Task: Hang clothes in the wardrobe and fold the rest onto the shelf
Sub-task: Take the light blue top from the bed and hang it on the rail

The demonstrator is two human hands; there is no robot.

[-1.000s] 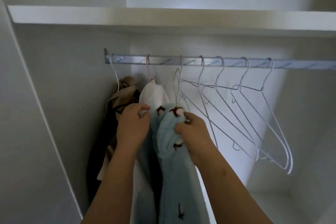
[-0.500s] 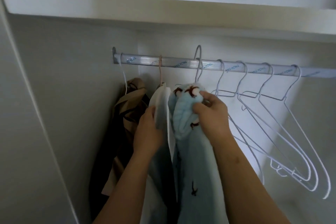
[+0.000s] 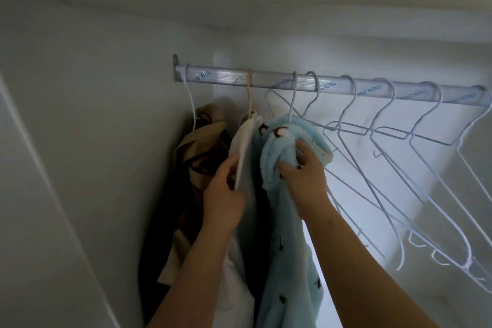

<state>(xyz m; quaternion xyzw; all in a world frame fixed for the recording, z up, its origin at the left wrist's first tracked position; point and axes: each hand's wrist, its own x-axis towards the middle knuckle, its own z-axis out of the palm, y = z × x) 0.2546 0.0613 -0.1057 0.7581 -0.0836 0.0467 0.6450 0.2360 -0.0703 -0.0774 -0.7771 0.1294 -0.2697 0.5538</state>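
Note:
A fluffy light-blue garment point(image 3: 286, 221) with small dark motifs hangs on a white wire hanger whose hook point(image 3: 294, 93) sits over the silver rail point(image 3: 266, 81). My right hand point(image 3: 303, 181) grips the garment's bunched top near the collar. My left hand point(image 3: 223, 192) pinches the edge of a white garment point(image 3: 243, 149) hanging on a pink hanger just to the left. Further left hangs a tan and dark garment point(image 3: 202, 152).
Several empty white wire hangers point(image 3: 399, 157) hang along the rail to the right. The wardrobe's left wall point(image 3: 93, 141) is close to the tan garment. A shelf point(image 3: 239, 13) runs overhead above the rail.
The blue garment's hanger hook, which was raised above the rail, now rests on it. My right hand stays on the collar; my left has slid down the white garment's edge. The view has tilted up.

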